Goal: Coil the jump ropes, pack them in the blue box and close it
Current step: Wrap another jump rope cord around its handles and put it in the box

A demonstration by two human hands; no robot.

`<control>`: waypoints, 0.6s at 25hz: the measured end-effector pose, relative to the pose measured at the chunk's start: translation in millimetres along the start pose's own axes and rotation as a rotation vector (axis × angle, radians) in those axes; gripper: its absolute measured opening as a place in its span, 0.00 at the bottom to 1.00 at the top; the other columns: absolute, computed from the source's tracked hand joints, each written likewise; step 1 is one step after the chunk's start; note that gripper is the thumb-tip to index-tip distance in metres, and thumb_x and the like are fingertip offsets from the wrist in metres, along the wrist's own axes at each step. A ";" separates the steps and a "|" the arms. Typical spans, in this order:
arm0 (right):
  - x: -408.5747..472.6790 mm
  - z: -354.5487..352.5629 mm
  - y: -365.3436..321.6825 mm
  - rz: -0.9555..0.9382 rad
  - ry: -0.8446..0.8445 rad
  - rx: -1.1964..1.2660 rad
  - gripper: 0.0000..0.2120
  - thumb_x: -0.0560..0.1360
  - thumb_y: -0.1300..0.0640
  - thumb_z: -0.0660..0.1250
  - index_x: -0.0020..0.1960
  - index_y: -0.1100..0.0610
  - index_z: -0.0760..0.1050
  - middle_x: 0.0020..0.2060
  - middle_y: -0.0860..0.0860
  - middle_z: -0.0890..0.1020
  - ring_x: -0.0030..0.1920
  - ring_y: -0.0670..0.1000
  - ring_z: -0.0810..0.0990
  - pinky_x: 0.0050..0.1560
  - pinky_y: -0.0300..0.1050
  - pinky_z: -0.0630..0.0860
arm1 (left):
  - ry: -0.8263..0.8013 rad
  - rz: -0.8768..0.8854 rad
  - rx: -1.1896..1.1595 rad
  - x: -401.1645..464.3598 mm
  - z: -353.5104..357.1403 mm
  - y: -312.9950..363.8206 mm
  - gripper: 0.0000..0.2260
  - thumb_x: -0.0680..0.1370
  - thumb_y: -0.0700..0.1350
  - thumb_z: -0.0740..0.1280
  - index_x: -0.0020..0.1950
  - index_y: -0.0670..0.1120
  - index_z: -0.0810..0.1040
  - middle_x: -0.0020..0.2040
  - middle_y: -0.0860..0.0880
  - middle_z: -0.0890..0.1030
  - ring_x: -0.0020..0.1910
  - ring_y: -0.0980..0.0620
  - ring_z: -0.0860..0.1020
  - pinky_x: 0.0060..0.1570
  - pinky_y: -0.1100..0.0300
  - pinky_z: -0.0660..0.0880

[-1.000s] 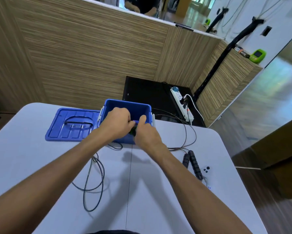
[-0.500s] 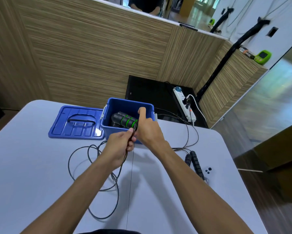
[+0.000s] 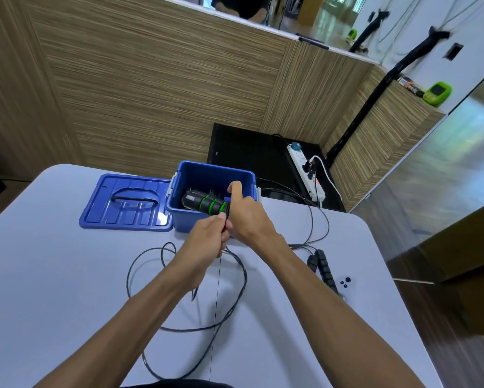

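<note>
- Head view: right hand (image 3: 248,217) curls its fingers round the near end of a pair of black jump-rope handles with green bands (image 3: 206,204), thumb raised straight over the box; the handles lie tilted, their far end down inside the box.
- Left hand (image 3: 207,239) sits just beside and touching the right hand, its fingers pinching the thin black rope cord (image 3: 242,278) where it leaves the handles.
- From that pinch the cord runs down onto the table (image 3: 53,275) in loose, uncoiled loops — one to the left of the left forearm, one sweeping between the forearms toward the near edge.
- Blue box (image 3: 185,217) stands open at the far middle of the table; its blue lid (image 3: 129,204) lies flat just beside it on the left, touching its wall.
- Second jump rope — black handles (image 3: 323,266) side by side — rests on the table right of the right forearm, its cord arcing back past the box.
- Three small black dots (image 3: 345,282) lie near those handles.
- White power strip (image 3: 305,169) lies on a dark surface beyond the table's far edge.
</note>
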State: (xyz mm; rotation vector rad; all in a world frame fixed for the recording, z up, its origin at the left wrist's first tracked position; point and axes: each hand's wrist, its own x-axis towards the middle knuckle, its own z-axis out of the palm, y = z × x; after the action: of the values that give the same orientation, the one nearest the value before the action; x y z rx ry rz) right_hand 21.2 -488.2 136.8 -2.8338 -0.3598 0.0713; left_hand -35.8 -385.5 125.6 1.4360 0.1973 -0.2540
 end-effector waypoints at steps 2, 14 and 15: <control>2.4 -6.2 -1.5 0.026 -0.011 0.050 0.26 0.74 0.61 0.67 0.67 0.55 0.59 0.43 0.55 0.73 0.42 0.57 0.75 0.40 0.51 0.72 | -0.014 0.080 0.011 -3.4 -1.3 -9.9 0.16 0.84 0.51 0.52 0.42 0.45 0.71 0.27 0.55 0.62 0.26 0.57 0.59 0.28 0.64 0.58; -4.6 -22.1 10.4 -0.079 0.054 0.349 0.27 0.69 0.54 0.75 0.62 0.46 0.66 0.46 0.50 0.80 0.43 0.52 0.79 0.46 0.52 0.79 | -0.280 0.041 0.028 53.5 -51.7 -30.0 0.28 0.64 0.71 0.70 0.28 0.47 0.66 0.27 0.49 0.64 0.29 0.51 0.63 0.36 0.60 0.67; -6.2 -24.3 11.4 -0.109 0.060 0.367 0.26 0.69 0.55 0.76 0.62 0.47 0.67 0.46 0.48 0.80 0.42 0.51 0.79 0.45 0.50 0.79 | -0.297 0.050 0.073 57.5 -53.2 -28.1 0.27 0.68 0.68 0.69 0.29 0.46 0.65 0.27 0.48 0.64 0.29 0.50 0.63 0.37 0.60 0.68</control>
State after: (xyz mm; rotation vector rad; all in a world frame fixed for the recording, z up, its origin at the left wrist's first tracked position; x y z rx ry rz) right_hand 19.9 -507.0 157.0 -2.4447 -0.4376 0.0268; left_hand 12.1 -339.1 75.8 1.4546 -0.0913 -0.4326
